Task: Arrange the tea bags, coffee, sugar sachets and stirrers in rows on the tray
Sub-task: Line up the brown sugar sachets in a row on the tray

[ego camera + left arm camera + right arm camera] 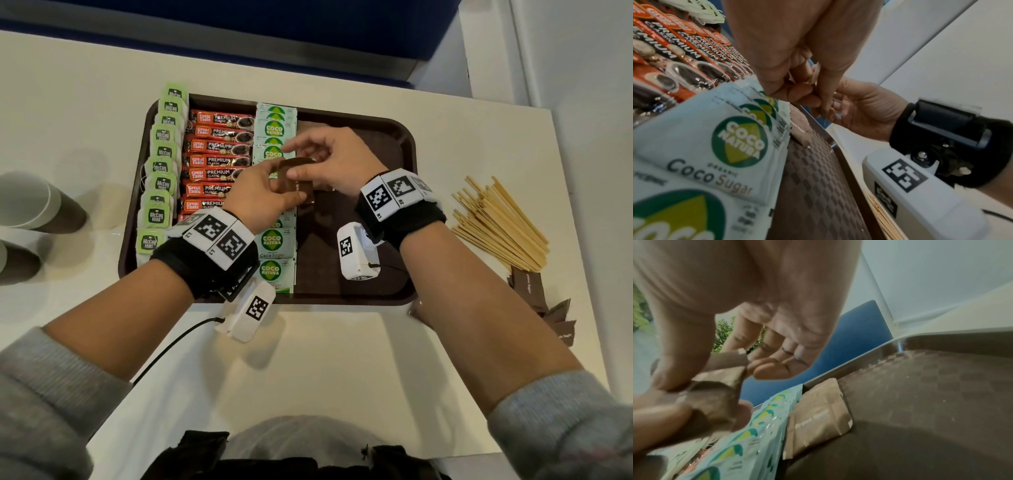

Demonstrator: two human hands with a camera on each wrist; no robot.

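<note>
Tray [394,137]: I see it brown, on the white surface [325,359].
Tea bags [161,178]: green row along the tray's left edge.
Coffee [219,161]: red row just right of the tea.
Sugar [275,240]: pale green row right of the coffee.
Hands: my left hand [263,195] and right hand [329,161] together pinch brown sachets [294,178] over mid-tray.
Stirrers [500,222]: loose pile right of the tray.
Spare sachets [548,301]: brown, below the stirrers.
Cups [34,205]: far left.

Stirrers [500,222] right of tray [394,137]
</note>
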